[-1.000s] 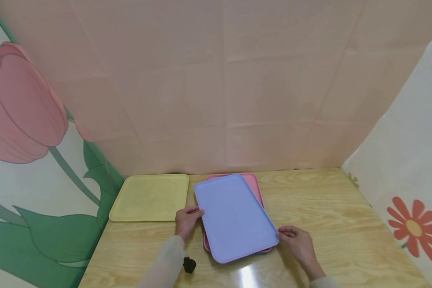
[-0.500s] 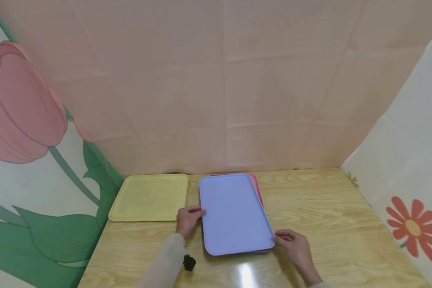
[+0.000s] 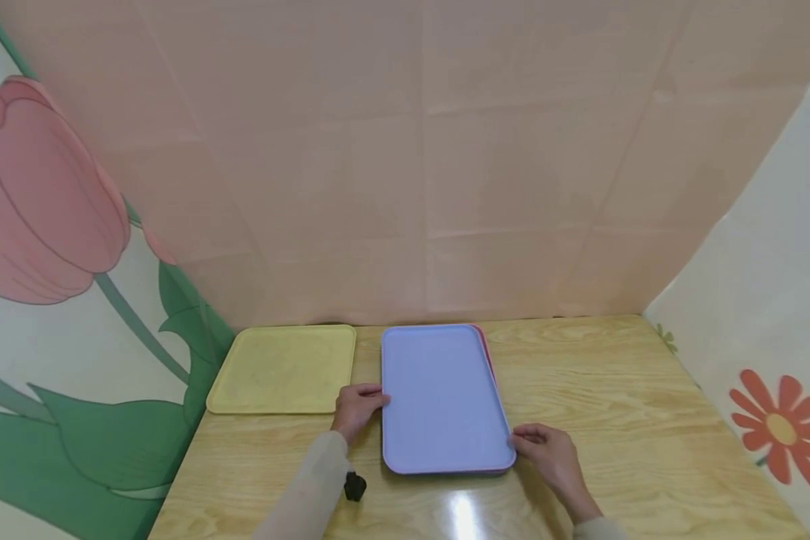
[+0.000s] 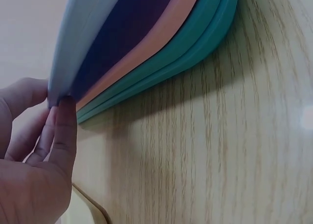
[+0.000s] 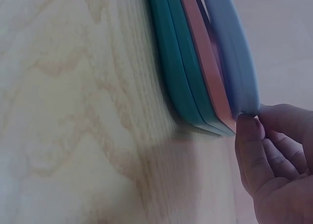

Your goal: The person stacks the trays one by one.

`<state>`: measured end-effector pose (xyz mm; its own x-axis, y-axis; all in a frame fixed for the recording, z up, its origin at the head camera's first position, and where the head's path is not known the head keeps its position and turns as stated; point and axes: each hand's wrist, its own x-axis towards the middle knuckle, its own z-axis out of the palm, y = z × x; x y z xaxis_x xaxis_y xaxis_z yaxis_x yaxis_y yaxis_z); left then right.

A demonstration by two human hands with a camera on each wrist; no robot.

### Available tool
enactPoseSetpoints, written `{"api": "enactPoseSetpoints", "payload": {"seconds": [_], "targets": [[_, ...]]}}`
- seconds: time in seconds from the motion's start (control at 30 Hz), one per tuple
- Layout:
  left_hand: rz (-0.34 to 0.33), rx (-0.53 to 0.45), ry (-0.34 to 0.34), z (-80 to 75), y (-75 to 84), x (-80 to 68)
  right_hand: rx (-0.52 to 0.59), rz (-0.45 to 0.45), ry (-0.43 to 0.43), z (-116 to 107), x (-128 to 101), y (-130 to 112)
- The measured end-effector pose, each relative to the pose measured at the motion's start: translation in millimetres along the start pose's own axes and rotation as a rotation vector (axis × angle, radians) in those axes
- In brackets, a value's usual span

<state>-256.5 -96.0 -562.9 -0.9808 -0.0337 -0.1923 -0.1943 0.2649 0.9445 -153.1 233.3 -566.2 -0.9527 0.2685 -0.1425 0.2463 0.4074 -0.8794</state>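
Observation:
A blue tray [image 3: 445, 401] lies over a stack in the middle of the table, nearly lined up with it. Under it shows the red edge of a pink tray [image 3: 487, 352]; the wrist views also reveal two teal trays [image 4: 205, 43] at the bottom. A gap separates the blue tray from the pink one in the left wrist view. My left hand [image 3: 358, 409] pinches the blue tray's left rim between thumb and fingers. At the near right corner my right hand [image 3: 552, 457] pinches the same tray's rim.
A yellow tray [image 3: 283, 369] lies flat on the wooden table [image 3: 614, 390], left of the stack. Behind the table rises a pinkish-brown backdrop [image 3: 418, 165]. Near my left sleeve sits a small black object [image 3: 355, 486]. Flower-printed panels stand at both sides.
The blue tray has turned from a slant to nearly straight over the stack, covering most of the pink tray. Both hands kept their grip; the right hand shifted slightly left.

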Motion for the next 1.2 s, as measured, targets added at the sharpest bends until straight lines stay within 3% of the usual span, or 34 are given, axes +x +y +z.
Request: {"api": "enactPoseSetpoints", "payload": {"seconds": [0.2,0.63,1.2], "targets": [[0.012,0.052,-0.004,1.2,1.1,4.3,0.039,0.0,0.012,2,4,-1],[0.108,0.174,0.036,2.4,-3.7,11.3,0.059,-0.001,0.01,5,5,-4],[0.078,0.196,0.035,2.2,-6.8,12.7,-0.016,0.001,0.03,6,7,-2]]}}
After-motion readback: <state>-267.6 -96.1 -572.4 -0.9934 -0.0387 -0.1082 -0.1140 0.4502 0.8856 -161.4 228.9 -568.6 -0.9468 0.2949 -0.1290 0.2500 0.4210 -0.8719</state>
